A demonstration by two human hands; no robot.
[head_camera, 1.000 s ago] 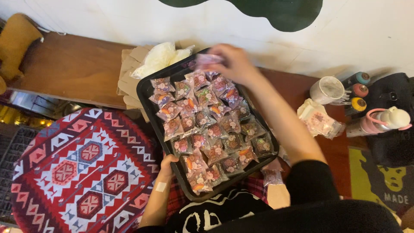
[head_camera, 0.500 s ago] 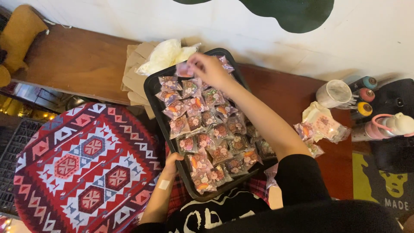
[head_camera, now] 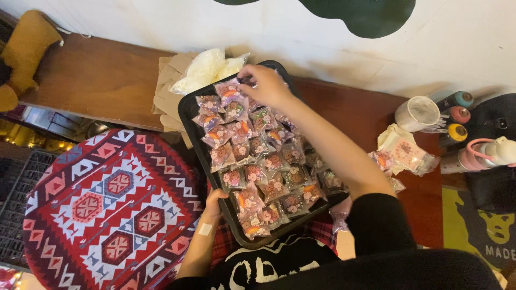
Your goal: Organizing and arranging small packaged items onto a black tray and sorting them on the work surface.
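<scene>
Overhead, the head view is showing a black tray (head_camera: 189,115) resting on the person's lap, filled with rows of small clear packets holding pink and orange sweets. The right hand (head_camera: 266,86) is reaching to the tray's far end, its fingers pinching together on a packet (head_camera: 230,90) in the top row, just beside a crumpled white bag (head_camera: 207,69) lying on brown paper. The left hand (head_camera: 214,203) is gripping the tray's near left edge, fingers curling closed around the rim; a plaster is sitting on that wrist. A patterned red rug (head_camera: 102,209) is lying to the left. On the wooden desk (head_camera: 102,80) at the right, a loose pile of packets (head_camera: 403,153) is lying near a white cup (head_camera: 418,114) and three spray cans (head_camera: 454,115).
</scene>
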